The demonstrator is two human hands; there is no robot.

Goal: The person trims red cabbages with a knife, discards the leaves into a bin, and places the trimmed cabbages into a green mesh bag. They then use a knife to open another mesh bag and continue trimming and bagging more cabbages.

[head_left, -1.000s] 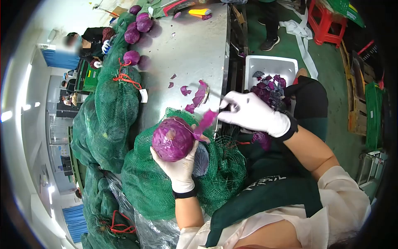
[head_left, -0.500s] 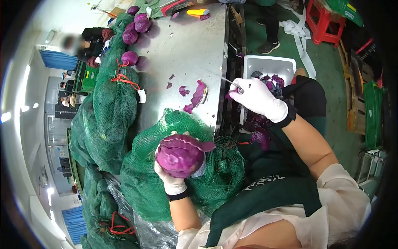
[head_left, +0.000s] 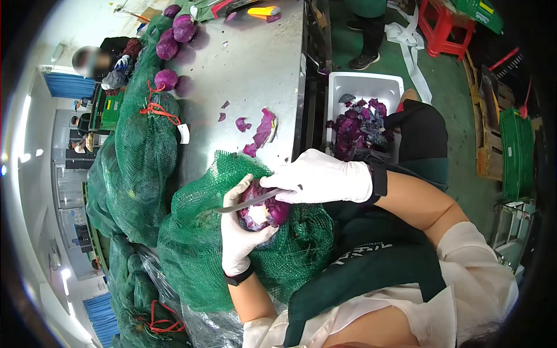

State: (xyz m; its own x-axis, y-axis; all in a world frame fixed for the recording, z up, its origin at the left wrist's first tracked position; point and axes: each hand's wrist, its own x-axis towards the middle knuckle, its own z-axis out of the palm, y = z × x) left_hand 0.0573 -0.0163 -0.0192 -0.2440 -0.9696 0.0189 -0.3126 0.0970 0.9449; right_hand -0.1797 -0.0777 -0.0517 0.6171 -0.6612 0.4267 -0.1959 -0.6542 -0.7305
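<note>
In my gloved left hand [head_left: 238,235] is a red cabbage [head_left: 278,213], its pale cut stem end turned up toward the camera. My gloved right hand [head_left: 319,178] grips a knife [head_left: 246,203], whose blade lies across the cabbage and points left. The knife's handle is hidden in the fingers. Under both hands spreads a green mesh bag [head_left: 188,249]. Torn purple leaves [head_left: 264,127] lie on the metal table [head_left: 212,75] beyond it.
Whole cabbages [head_left: 184,29] and full mesh sacks [head_left: 145,168] line the table's left side. A white bin [head_left: 365,81] of leaves stands right of the table. A yellow-handled tool [head_left: 264,11] lies at the far end. One person's legs [head_left: 371,40] show beyond the bin.
My right hand has moved left with the knife, from near the bin to the cabbage. The cabbage has been turned so its stem end shows. The view has shifted slightly.
</note>
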